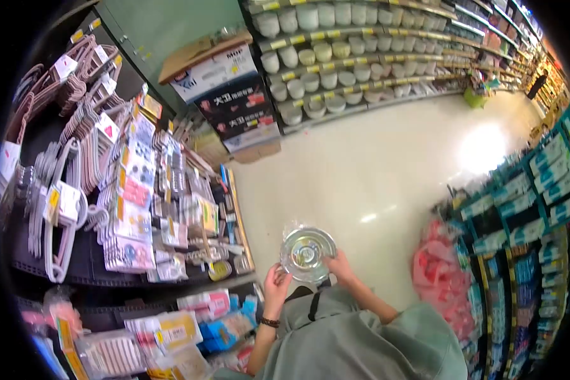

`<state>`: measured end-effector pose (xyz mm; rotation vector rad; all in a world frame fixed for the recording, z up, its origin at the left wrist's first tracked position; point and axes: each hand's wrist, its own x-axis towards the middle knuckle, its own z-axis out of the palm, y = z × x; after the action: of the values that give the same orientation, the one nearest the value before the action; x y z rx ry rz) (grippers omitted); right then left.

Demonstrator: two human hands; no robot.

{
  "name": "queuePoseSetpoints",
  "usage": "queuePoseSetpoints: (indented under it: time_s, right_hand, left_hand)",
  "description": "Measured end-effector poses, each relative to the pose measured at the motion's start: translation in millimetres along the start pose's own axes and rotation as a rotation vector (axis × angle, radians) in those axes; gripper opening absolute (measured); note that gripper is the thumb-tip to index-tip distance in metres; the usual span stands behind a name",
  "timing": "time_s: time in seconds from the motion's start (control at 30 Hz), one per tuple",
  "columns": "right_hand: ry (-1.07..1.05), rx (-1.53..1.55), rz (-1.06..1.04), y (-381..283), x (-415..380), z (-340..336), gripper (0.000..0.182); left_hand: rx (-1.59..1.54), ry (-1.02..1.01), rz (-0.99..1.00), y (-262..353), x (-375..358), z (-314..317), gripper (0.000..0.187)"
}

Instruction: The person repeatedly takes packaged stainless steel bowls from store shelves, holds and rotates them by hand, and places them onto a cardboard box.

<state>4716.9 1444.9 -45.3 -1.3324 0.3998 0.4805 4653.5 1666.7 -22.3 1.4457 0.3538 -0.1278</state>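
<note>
In front of my waist I hold a round, shiny, see-through piece of kitchenware point(308, 253), like a shallow glass bowl or lid, with rings towards its centre and what looks like clear wrap at its upper edge. My left hand point(276, 283), a dark bead bracelet at its wrist, is closed at the lower left of the rim. The right hand point(340, 266) grips the opposite side, its fingers partly hidden by the rim. My grey clothing point(361, 335) with a dark strap shows just below.
Racks on the left hold clothes hangers point(69, 190), carded goods point(133, 202) and packets point(164, 332). Stacked cartons point(234, 107) stand ahead beside shelves of bowls point(329, 79). On the right are a pink bundle point(442, 272) and packed shelves point(513, 221). Pale floor point(354, 171) lies between.
</note>
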Motion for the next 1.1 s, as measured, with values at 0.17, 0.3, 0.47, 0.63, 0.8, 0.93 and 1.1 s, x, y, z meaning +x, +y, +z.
queuePoseSetpoints:
  time_s: [0.17, 0.3, 0.47, 0.63, 0.8, 0.93, 1.1]
  right_hand:
    - [0.028, -0.026, 0.037, -40.7, 84.4, 17.0, 0.034]
    - [0.053, 0.103, -0.003, -92.8, 133.5, 42.5, 0.031]
    - [-0.013, 0.068, -0.007, -126.3, 233.3, 57.5, 0.033]
    - [-0.102, -0.021, 0.034, -191.2, 338.2, 86.2, 0.041]
    - [-0.237, 0.018, 0.052, -268.2, 417.5, 115.3, 0.045]
    - [-0.230, -0.038, 0.019, -337.5, 453.9, 156.0, 0.043]
    - [-0.308, -0.082, -0.178, -428.9, 475.9, 204.7, 0.054]
  left_hand:
    - [0.092, 0.038, 0.116, 42.5, 85.3, 6.4, 0.049]
    - [0.117, -0.013, 0.163, 63.9, 158.7, 1.9, 0.061]
    - [0.592, -0.058, 0.572, 124.9, 253.9, -8.9, 0.081]
    - [0.997, -0.205, 0.781, 179.3, 374.6, -30.7, 0.059]
    - [0.916, -0.230, 0.862, 223.7, 480.3, -46.7, 0.031]
    - [0.918, -0.135, 0.963, 262.1, 538.4, -57.1, 0.023]
    - [0.921, -0.003, 1.047, 314.6, 593.9, -70.9, 0.020]
